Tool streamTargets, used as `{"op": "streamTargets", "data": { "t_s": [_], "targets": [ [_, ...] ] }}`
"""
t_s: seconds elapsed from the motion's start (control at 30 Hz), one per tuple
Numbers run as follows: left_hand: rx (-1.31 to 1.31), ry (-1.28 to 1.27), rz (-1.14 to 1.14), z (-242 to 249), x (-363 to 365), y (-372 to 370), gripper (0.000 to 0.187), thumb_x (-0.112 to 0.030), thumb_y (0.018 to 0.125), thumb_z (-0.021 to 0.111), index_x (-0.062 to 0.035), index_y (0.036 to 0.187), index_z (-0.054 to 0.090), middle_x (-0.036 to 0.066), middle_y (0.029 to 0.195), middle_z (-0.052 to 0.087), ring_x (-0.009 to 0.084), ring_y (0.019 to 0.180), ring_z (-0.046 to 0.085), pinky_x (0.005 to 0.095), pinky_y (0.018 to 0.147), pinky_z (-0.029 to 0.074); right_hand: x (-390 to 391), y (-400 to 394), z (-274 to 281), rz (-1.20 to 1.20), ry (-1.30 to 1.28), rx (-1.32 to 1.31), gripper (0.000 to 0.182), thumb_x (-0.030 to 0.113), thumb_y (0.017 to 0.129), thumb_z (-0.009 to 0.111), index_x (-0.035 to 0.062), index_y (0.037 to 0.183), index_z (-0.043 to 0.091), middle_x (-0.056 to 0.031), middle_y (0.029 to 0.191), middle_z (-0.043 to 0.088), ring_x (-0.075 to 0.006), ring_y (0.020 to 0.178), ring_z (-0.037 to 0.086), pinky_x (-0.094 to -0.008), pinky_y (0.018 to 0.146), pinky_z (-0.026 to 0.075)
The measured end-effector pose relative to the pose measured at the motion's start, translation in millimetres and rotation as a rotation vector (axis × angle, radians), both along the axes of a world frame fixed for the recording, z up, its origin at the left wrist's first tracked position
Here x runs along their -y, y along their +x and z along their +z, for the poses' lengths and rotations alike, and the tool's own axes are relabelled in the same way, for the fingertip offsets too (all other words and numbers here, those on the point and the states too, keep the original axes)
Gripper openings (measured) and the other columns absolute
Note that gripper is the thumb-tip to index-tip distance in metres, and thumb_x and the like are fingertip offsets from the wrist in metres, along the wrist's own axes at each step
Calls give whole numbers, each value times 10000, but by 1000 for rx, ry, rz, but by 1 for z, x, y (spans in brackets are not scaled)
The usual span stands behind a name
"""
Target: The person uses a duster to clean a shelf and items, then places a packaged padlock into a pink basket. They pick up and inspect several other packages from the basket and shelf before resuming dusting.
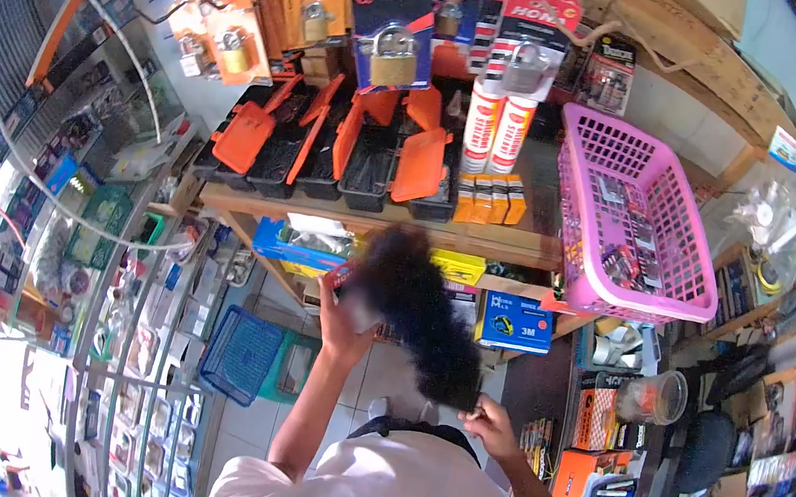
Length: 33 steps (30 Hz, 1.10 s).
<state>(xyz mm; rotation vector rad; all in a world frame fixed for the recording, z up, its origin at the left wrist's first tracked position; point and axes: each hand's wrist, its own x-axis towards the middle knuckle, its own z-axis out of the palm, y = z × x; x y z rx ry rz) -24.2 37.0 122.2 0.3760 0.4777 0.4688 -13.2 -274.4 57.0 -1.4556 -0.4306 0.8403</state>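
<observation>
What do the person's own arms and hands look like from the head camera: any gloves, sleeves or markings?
Both arms are bare from the short sleeves of a white shirt down. The left hand and the right hand wear no gloves. No watch, ring or bracelet can be made out. A dark strap lies at the shirt's collar.

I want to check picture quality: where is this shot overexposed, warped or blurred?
Head view: the bottom-left corner is blown out by daylight; fisheye distortion bends the wire display rack and darkens the corners; the dark hair is motion-blurred; the pink basket and brass padlock are sharp.
</observation>
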Motion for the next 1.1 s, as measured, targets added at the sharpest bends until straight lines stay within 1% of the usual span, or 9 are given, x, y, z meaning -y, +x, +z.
{"op": "streamTargets", "data": {
  "t_s": [0.03,0.17,0.27,0.33,0.67,0.83,0.9,1.03,1.1],
  "targets": [
    [323,117,-120,14,3,4,557,-561,959,414,-134,1306,501,107,1256,566,271,1137,575,524,953,470,-1,-2,2,13,-3,-2,114,78,858,578,53,965,548,-9,797,557,-75,651,478,-242,597,427],
    [207,313,-137,-9,-4,7,623,-574,950,408,-82,1315,520,148,1278,584,266,1186,560,448,983,473,-9,-16,19,264,-449,190,437,301,969,569,-7,1275,515,-106,899,618,-141,771,577,-302,705,479],
    [743,-205,-237,-75,-36,2,738,-624,934,394,-33,1376,427,209,1384,483,357,1267,487,508,995,459,-6,-22,2,74,-300,261,518,252,988,526,27,1436,397,-202,1164,642,-185,1064,608,-292,917,444],
    [660,-97,-245,-36,-24,-1,747,-631,934,386,-34,1381,423,209,1384,482,358,1273,479,503,995,460,-9,-13,29,345,-311,258,502,215,1003,488,65,1465,360,-210,1365,530,-192,1257,501,-286,1041,342],
    [492,-133,-155,-16,-23,-8,845,-683,887,433,-6,1391,398,231,1375,481,459,1263,450,617,1027,379,-2,-10,13,285,-344,204,457,201,999,511,80,1432,430,-141,1273,620,-144,1133,559,-285,971,408],
    [542,-107,-185,-17,-23,-8,782,-642,897,453,-32,1385,421,244,1367,479,477,1243,454,623,1020,380,-12,-13,11,213,-145,427,439,184,995,519,95,1421,455,-81,904,647,-77,841,514,-248,817,435],
    [-302,1294,46,-18,-12,-6,688,-580,927,438,-68,1386,440,196,1353,509,427,1233,481,607,1022,385,-19,-16,25,238,-210,453,442,169,990,526,101,1421,455,-80,831,588,-80,790,490,-246,776,437],
    [-312,1180,212,-36,-2,2,610,-519,949,417,-104,1396,446,148,1338,533,366,1213,513,581,1014,402,-36,-19,39,173,-303,388,455,133,974,543,120,1420,457,-69,690,434,-88,661,424,-241,656,425],
    [245,51,6,-16,-3,-8,600,-499,951,415,-106,1405,437,117,1352,523,313,1197,535,558,1003,419,-47,-20,33,141,-271,381,458,130,971,547,129,1421,458,-53,682,411,-85,649,412,-237,633,411]
  ]
}}
